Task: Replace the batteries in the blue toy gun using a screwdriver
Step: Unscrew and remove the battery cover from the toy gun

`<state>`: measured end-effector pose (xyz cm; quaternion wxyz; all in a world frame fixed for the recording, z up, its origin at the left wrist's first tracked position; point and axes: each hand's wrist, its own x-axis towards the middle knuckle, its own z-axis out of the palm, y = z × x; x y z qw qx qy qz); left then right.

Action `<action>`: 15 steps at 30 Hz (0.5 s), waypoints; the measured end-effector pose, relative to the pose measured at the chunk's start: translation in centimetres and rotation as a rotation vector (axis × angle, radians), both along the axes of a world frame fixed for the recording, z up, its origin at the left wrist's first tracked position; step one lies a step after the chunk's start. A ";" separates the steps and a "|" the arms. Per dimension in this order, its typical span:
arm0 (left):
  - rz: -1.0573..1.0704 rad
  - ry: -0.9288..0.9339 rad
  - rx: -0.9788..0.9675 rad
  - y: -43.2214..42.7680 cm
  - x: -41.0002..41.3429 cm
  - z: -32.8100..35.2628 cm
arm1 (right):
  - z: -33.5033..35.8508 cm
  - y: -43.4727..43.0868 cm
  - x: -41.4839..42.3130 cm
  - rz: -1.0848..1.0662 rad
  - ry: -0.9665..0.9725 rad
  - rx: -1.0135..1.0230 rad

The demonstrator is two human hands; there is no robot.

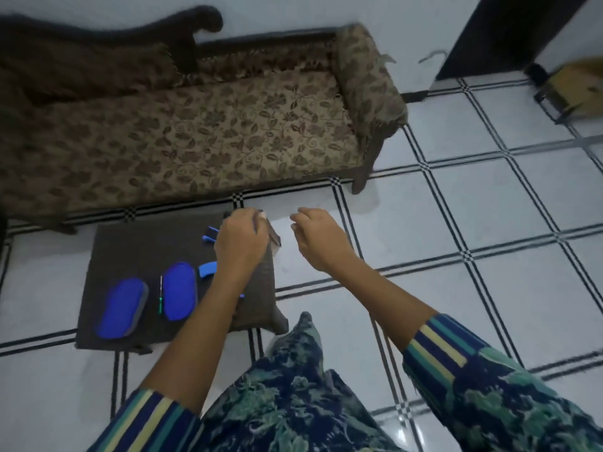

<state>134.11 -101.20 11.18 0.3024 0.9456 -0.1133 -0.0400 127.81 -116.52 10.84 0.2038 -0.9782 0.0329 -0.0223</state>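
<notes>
A low dark table stands on the floor in front of me. The blue toy gun lies on its right half, mostly hidden under my left forearm; another blue and black part of it shows near my wrist. A thin screwdriver with a green handle lies between two blue oval pads. My left hand hovers over the table's far right corner, fingers bent down, with something small and pale at the fingertips. My right hand hangs over the floor right of the table, loosely curled, holding nothing.
A floral daybed stands just behind the table. White tiled floor spreads to the right. A cardboard box sits at the far right by a dark door frame. My patterned clothing fills the bottom of the view.
</notes>
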 end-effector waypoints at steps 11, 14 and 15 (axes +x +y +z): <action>0.328 0.067 0.113 -6.6 15.4 -1.9 | -1.0 -7.4 20.4 0.303 -0.030 0.062; 0.435 0.049 0.103 -7.4 19.7 -0.8 | -0.4 -7.8 26.3 0.434 0.000 0.031; 0.471 0.041 0.098 -7.5 20.8 -0.3 | -0.2 -7.8 28.1 0.482 0.000 0.036</action>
